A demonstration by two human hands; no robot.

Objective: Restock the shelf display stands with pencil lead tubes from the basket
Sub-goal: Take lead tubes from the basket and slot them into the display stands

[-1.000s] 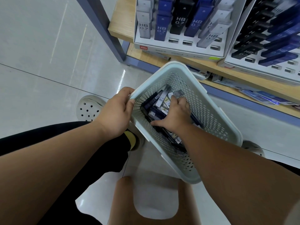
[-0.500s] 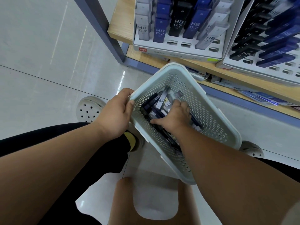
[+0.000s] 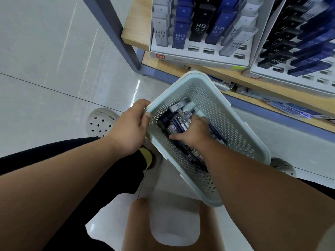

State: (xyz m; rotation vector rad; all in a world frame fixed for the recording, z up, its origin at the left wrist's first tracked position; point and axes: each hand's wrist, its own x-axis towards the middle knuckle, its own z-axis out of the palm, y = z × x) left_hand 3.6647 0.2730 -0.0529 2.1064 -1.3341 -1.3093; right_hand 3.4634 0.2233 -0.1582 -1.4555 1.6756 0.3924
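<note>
A pale perforated basket (image 3: pixel 233 124) is tilted in front of me, with several blue, black and grey pencil lead tubes (image 3: pixel 178 115) in its bottom. My left hand (image 3: pixel 129 127) grips the basket's left corner. My right hand (image 3: pixel 193 132) is down inside the basket, fingers curled among the tubes; what it holds is hidden. A white display stand (image 3: pixel 199 55) with upright HB 0.7 tubes sits on the wooden shelf above. Another stand (image 3: pixel 297 78) is to its right.
The wooden shelf (image 3: pixel 134 37) has a grey-blue post (image 3: pixel 116 33) at its left end. A lower shelf (image 3: pixel 293 104) carries flat packets. Pale tiled floor lies at left. My clogs (image 3: pixel 100 122) and knees are below the basket.
My right hand has pushed a little deeper and leftward among the tubes. The basket and my left hand have barely moved.
</note>
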